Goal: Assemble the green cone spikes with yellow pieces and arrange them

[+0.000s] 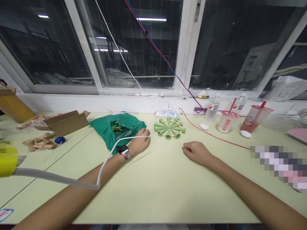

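My left hand rests on the pale green table with its fingers curled under, touching the edge of a green plastic bag that holds green pieces. A watch sits on that wrist and a white cable runs over the forearm. My right hand lies knuckles-up on the table in a loose fist, apart from everything. A ring of green cones laid out like spokes sits just beyond and between both hands.
A white power strip lies behind the cones, with a red wire running right. Two lidded drink cups and a water bottle stand at the back right. An open cardboard box and wooden pieces lie left.
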`<act>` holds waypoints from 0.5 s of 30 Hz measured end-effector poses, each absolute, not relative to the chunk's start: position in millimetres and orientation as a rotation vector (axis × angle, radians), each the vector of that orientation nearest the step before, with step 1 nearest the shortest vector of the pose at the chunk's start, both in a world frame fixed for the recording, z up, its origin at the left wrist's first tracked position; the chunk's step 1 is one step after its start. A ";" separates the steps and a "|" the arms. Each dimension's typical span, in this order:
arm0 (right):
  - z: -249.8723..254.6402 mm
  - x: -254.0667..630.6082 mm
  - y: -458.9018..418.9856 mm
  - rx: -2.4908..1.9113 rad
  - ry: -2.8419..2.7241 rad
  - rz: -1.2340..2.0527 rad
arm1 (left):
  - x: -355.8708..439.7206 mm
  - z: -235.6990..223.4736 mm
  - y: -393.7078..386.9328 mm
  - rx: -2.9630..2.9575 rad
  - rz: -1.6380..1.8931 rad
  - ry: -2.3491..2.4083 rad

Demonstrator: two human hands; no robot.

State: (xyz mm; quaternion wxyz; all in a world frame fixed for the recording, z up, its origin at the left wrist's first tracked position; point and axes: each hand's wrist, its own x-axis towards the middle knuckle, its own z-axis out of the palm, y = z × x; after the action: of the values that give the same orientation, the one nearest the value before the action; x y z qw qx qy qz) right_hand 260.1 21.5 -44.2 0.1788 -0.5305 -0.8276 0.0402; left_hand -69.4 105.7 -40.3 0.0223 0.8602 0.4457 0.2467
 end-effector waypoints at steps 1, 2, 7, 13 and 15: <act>-44.2 260.1 21.6 -1.496 -2.341 0.123 | -68.9 -39.6 105.3 2.678 0.749 1.384; -44.1 260.1 21.7 -1.494 -2.340 0.130 | -68.5 -38.9 105.1 2.686 0.738 1.390; -43.5 257.4 21.1 -1.501 -2.330 0.133 | -67.7 -36.7 102.5 2.687 0.699 1.406; -41.8 251.8 17.7 -1.498 -2.360 0.078 | -73.4 -33.6 85.0 2.663 0.743 1.331; -41.3 251.3 18.2 -1.504 -2.382 0.067 | -75.1 -30.8 78.6 2.657 0.756 1.286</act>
State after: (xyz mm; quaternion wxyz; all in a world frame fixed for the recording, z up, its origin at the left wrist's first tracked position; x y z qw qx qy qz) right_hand 251.3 18.2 -41.3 0.1612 -0.5267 -0.8343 0.0236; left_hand -75.1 78.6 -30.8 0.0472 0.8711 0.4214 0.2478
